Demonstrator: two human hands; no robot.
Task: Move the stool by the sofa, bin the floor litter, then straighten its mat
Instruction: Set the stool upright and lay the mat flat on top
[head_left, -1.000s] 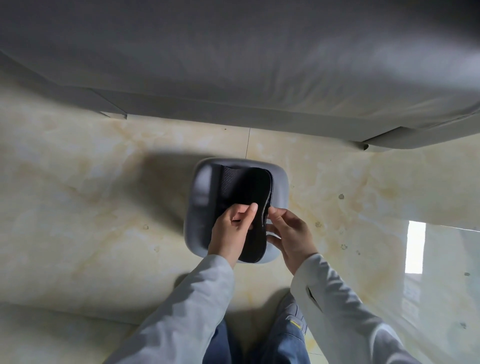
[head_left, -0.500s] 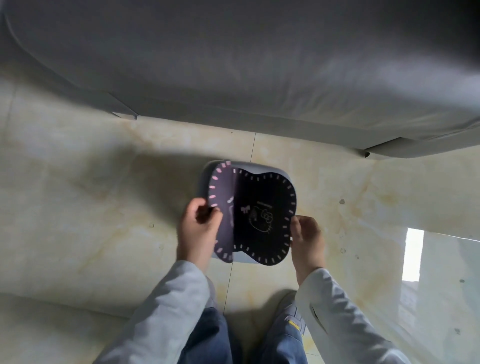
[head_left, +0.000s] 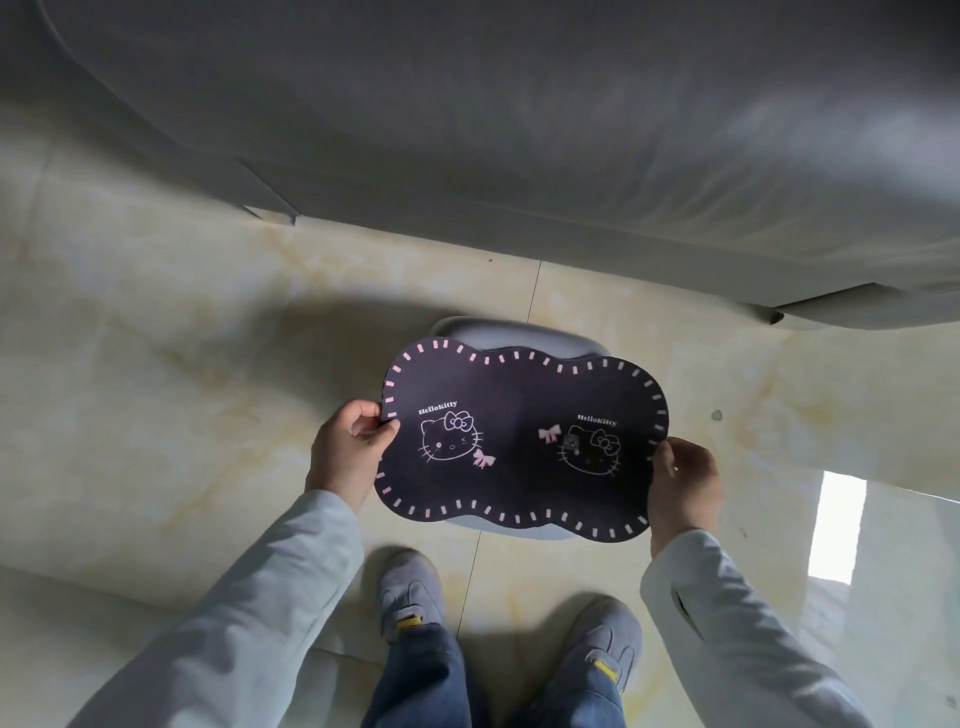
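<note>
A dark cloud-shaped mat (head_left: 519, 447) with pink dashes round its edge and two cat drawings is spread out flat and wide over a low grey stool (head_left: 498, 335). Only the stool's far rim and a strip of its near edge show under the mat. My left hand (head_left: 348, 452) pinches the mat's left edge. My right hand (head_left: 683, 483) grips its right edge. The grey sofa (head_left: 519, 130) fills the top of the view, just beyond the stool.
Glossy cream marble floor tiles (head_left: 156, 364) surround the stool. My two grey shoes (head_left: 413, 597) stand just in front of it. A bright window reflection (head_left: 836, 525) lies on the floor at the right. A few small specks (head_left: 717, 414) dot the floor to the right.
The mat was folded in half on the stool; my hands have moved apart and unfolded it, so it now lies fully spread with both printed halves showing.
</note>
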